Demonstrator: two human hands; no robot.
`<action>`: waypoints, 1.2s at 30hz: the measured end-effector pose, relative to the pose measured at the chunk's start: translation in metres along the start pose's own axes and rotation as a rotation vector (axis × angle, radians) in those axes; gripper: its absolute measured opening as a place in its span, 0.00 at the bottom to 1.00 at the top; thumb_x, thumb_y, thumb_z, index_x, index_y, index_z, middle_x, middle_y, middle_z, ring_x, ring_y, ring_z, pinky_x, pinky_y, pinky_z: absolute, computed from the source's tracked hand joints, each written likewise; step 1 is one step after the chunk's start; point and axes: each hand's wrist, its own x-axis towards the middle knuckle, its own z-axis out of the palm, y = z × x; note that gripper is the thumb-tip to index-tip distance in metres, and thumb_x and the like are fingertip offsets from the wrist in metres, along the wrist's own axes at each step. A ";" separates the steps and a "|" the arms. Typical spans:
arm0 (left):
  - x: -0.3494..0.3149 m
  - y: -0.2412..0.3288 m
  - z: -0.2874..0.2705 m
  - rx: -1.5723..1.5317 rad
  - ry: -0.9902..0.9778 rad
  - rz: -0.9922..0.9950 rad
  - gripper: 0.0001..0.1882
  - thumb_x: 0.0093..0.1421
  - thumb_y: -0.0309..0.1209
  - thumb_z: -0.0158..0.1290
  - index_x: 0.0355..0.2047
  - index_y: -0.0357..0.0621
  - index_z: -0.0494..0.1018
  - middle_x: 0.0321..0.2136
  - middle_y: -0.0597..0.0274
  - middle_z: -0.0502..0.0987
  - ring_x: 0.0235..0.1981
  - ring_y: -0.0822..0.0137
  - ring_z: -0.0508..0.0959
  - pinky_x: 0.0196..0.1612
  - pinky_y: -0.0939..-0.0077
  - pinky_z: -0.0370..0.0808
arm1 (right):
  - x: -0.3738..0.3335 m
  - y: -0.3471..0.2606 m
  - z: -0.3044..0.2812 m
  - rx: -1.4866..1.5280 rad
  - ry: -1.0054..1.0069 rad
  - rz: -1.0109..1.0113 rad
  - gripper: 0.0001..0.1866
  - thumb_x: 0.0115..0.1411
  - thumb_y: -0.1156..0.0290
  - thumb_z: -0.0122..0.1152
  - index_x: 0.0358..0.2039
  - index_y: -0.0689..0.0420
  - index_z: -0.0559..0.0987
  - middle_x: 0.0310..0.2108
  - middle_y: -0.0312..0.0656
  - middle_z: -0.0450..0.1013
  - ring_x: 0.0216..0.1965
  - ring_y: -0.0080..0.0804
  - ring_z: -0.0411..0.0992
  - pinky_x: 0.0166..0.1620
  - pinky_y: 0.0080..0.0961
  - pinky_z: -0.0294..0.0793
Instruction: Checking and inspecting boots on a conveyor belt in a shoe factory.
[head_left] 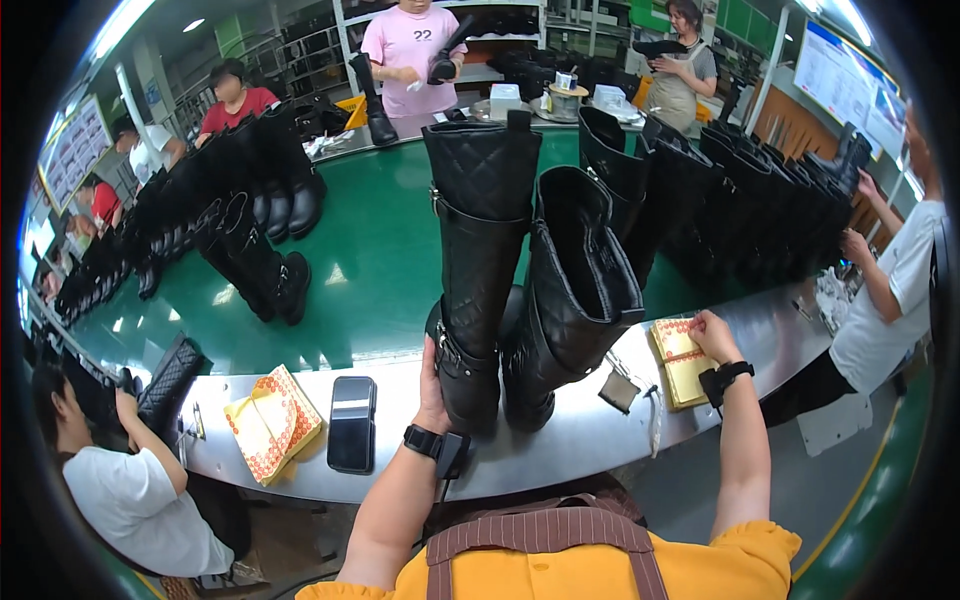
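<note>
While I watch from beside the line, the person's left hand (pixel 431 392) comes up from below with the wrist nearly straight, the palm laid along the left side of the quilted boot (pixel 480 255) near its buckled ankle; it has hold of that boot, though most of the fingers are hidden behind the leather. The quilted boot stands upright over the middle of the metal ledge (pixel 600 455), touching its mate, the second boot (pixel 570 300), which leans with its top toward the right. Farther right, the right hand (pixel 714 337) bends inward, fingertips drawn narrow at the far corner of a yellow paper stack (pixel 684 370); whether a sheet is between them I cannot tell. Around all this, from the left, come a row of black boots (pixel 270 175), a tilted pair of boots (pixel 258 262), a second paper stack (pixel 275 425) and a black phone (pixel 352 425); past the two central boots lie a small square item (pixel 619 391) and a crowded right-hand row (pixel 745 205), which hems in the far side. The green surface (pixel 375 225) stretches between the boot rows, and the ledge's near edge curves just before the person's apron (pixel 540 532).
</note>
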 end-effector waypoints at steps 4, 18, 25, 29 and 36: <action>-0.005 -0.001 0.009 -0.014 -0.059 0.017 0.34 0.64 0.61 0.39 0.54 0.46 0.70 0.46 0.55 0.77 0.45 0.59 0.78 0.51 0.62 0.75 | 0.000 0.001 -0.003 0.009 -0.028 -0.026 0.08 0.53 0.73 0.64 0.32 0.60 0.76 0.24 0.38 0.74 0.27 0.28 0.71 0.34 0.25 0.72; -0.008 0.001 0.014 -0.016 -0.121 0.005 0.35 0.64 0.60 0.40 0.56 0.44 0.68 0.48 0.53 0.77 0.46 0.59 0.79 0.52 0.63 0.76 | -0.064 -0.271 -0.153 0.587 0.238 -0.800 0.08 0.65 0.68 0.55 0.40 0.60 0.74 0.38 0.37 0.75 0.25 0.16 0.71 0.28 0.13 0.68; 0.001 0.003 -0.007 -0.250 -0.477 -0.119 0.43 0.64 0.63 0.36 0.65 0.39 0.56 0.60 0.45 0.64 0.59 0.50 0.68 0.63 0.56 0.65 | -0.084 -0.402 -0.146 0.627 -0.251 -0.881 0.12 0.65 0.64 0.57 0.38 0.60 0.72 0.36 0.39 0.75 0.31 0.23 0.78 0.33 0.15 0.76; 0.000 0.005 -0.005 -0.228 -0.490 -0.097 0.43 0.63 0.64 0.36 0.64 0.39 0.56 0.60 0.45 0.64 0.60 0.50 0.68 0.63 0.56 0.65 | -0.075 -0.413 -0.139 0.612 -0.275 -0.891 0.12 0.65 0.64 0.58 0.38 0.61 0.72 0.31 0.36 0.74 0.31 0.22 0.78 0.34 0.16 0.76; -0.002 0.002 -0.002 0.003 -0.207 -0.011 0.40 0.64 0.62 0.37 0.61 0.41 0.62 0.55 0.49 0.70 0.53 0.55 0.74 0.58 0.60 0.71 | -0.071 -0.415 -0.129 0.684 -0.206 -0.862 0.12 0.65 0.68 0.57 0.45 0.58 0.69 0.30 0.35 0.73 0.29 0.19 0.76 0.34 0.12 0.75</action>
